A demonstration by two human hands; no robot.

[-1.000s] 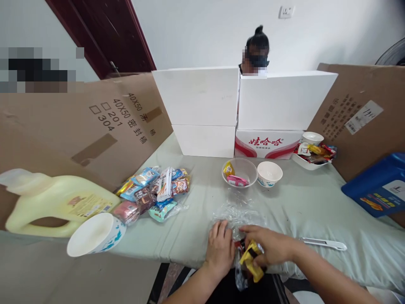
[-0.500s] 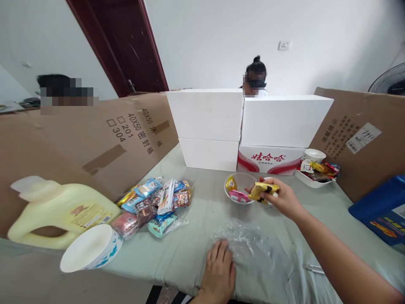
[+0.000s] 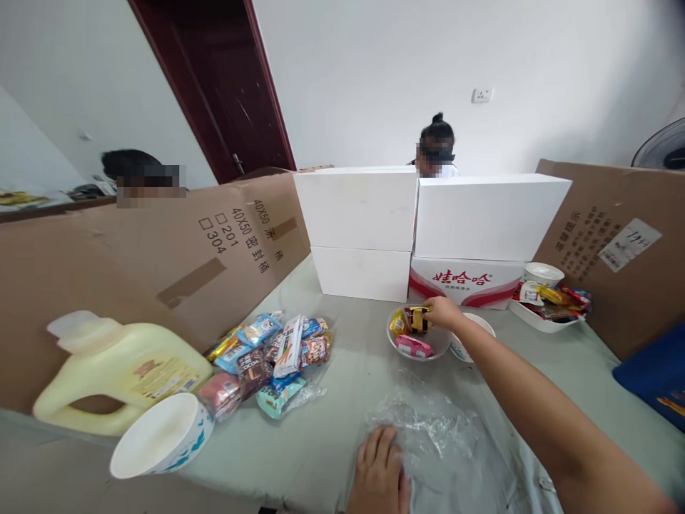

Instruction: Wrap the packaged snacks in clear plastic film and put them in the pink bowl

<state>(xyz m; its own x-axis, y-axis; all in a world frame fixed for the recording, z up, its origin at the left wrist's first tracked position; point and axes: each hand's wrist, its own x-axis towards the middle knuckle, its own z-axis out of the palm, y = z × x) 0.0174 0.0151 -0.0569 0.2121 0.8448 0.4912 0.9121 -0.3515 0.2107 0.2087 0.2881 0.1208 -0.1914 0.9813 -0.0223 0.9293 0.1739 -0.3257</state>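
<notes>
My right hand (image 3: 445,313) reaches over the rim of a clear plastic bowl (image 3: 445,350), its fingers closed on the right end of a small yellow-and-black thing (image 3: 418,320). Whether that thing is a packet or a toy does not show. Beside it in the bowl are a small yellow packet (image 3: 398,323) and a pink thing (image 3: 413,347). A white patterned bowl (image 3: 484,325) stands close to the right, partly behind my wrist. Near the front edge, my left hand (image 3: 379,467) lies flat, fingers stretched out, at the left side of a crumpled clear plastic bag (image 3: 439,421).
Several wrapped snacks (image 3: 272,360) lie in a heap left of centre. Behind them stand a pale yellow jug (image 3: 123,371) and a tilted white bowl (image 3: 160,439). White boxes (image 3: 358,214) and cardboard panels wall the table. A filled white tray (image 3: 543,319) and a blue container (image 3: 656,375) are at right.
My right hand has moved the yellow-and-black thing left and down into the clear bowl. My left hand stays flat by the bag. The view has shifted slightly.
</notes>
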